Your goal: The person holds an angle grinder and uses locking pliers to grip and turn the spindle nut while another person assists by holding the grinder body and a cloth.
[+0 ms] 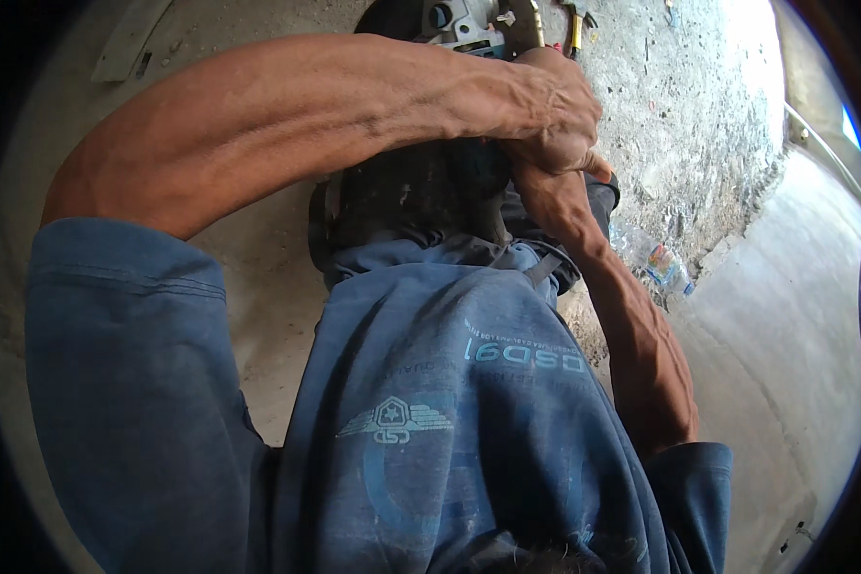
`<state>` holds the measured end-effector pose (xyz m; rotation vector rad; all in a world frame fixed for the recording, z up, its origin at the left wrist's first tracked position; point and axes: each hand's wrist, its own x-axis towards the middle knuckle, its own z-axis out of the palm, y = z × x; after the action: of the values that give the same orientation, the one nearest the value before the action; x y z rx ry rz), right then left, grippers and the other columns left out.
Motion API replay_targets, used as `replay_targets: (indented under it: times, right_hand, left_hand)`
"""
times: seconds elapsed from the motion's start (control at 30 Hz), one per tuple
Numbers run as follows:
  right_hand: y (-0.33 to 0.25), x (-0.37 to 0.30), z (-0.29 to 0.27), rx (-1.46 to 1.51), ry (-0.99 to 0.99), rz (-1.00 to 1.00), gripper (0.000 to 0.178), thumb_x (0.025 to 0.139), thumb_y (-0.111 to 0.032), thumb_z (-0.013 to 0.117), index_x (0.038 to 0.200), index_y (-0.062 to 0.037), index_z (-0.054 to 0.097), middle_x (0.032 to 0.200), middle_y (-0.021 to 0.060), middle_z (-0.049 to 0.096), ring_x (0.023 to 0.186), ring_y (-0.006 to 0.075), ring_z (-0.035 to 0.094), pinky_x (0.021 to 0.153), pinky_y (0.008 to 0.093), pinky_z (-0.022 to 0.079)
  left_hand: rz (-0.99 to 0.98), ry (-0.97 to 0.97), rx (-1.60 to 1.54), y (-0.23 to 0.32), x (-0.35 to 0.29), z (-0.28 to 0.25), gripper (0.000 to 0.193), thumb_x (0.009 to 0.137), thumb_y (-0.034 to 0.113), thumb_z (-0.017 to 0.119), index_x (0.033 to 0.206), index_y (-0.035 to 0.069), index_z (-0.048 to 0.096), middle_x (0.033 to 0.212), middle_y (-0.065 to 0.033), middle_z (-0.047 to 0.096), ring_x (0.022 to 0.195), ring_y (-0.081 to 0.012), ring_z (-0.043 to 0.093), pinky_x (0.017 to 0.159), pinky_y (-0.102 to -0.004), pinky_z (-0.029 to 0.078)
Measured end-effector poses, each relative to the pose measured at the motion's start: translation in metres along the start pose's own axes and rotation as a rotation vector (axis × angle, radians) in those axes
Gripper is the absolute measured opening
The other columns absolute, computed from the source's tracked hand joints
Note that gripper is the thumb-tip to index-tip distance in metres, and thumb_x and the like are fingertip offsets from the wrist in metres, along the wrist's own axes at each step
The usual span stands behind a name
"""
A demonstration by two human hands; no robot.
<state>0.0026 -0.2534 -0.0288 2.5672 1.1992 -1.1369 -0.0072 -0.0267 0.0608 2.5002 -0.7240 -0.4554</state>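
Observation:
My left arm reaches across my body, and my left hand is closed, its knuckles bent and its fingers curled out of sight. What it grips is hidden. Directly beneath it, touching it, is my right hand, whose fingers are covered by the left one. Just beyond my left forearm lies a power tool with a grey metal housing and a teal part, seen only in part. A dull metal piece stands close by the left knuckles; its full shape is cut off at the top edge.
A hammer with a yellow and black handle lies on the rough concrete floor past my hands. A crumpled clear plastic bottle is beside my right forearm. A flat pale board lies at the far left.

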Motion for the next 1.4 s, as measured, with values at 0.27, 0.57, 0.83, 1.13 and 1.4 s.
replay_targets:
  times: [0.27,0.57,0.83,1.13,1.4]
  right_hand:
    - [-0.072,-0.013,-0.046,0.054,0.207,0.036,0.039,0.106,-0.019,0.042,0.142,-0.0085,0.052,0.140,0.0149,0.055,0.131,0.0252,0.052,0.108,0.0351,0.040]
    - [-0.055,0.015,-0.002,-0.015,0.974,-0.259,0.016,0.087,-0.017,0.065,0.082,-0.0036,0.072,0.077,0.0159,0.072,0.078,0.0297,0.071,0.065,0.0389,0.054]
    - [-0.091,-0.015,-0.074,0.799,0.313,0.323,0.062,0.095,-0.054,0.064,0.071,0.0031,0.061,0.053,0.0102,0.053,0.054,0.0171,0.047,0.055,0.0412,0.042]
    - [-0.091,-0.016,-0.076,0.867,0.326,0.296,0.058,0.095,-0.050,0.065,0.071,0.0030,0.061,0.055,0.0105,0.054,0.055,0.0165,0.048,0.056,0.0411,0.043]
    - [-0.092,-0.029,-0.079,0.912,0.340,0.277,0.054,0.094,-0.046,0.067,0.073,0.0025,0.063,0.054,0.0079,0.052,0.053,0.0137,0.046,0.054,0.0364,0.041]
  left_hand:
    - [0.033,0.073,-0.031,-0.004,-0.003,0.007,0.058,0.096,0.060,0.046,0.094,0.012,0.079,0.107,-0.0111,0.074,0.109,-0.0273,0.067,0.093,-0.0414,0.052]
    - [-0.031,0.130,0.081,-0.001,-0.001,0.010,0.029,0.083,0.042,0.067,0.085,0.015,0.077,0.092,-0.0060,0.072,0.094,-0.0253,0.069,0.076,-0.0384,0.055]
    - [-0.912,1.374,-0.899,-0.009,-0.090,0.049,0.055,0.098,0.047,0.062,0.116,-0.004,0.057,0.106,-0.0117,0.062,0.102,-0.0239,0.058,0.094,-0.0404,0.045]
    - [-0.609,1.282,-1.419,-0.011,-0.080,0.055,0.046,0.108,0.036,0.041,0.109,-0.003,0.065,0.103,-0.0090,0.065,0.100,-0.0178,0.057,0.094,-0.0308,0.042]
    - [-0.083,1.250,-2.106,-0.013,-0.063,0.085,0.033,0.105,0.031,0.047,0.127,0.009,0.058,0.121,-0.0043,0.063,0.115,-0.0169,0.057,0.105,-0.0363,0.043]
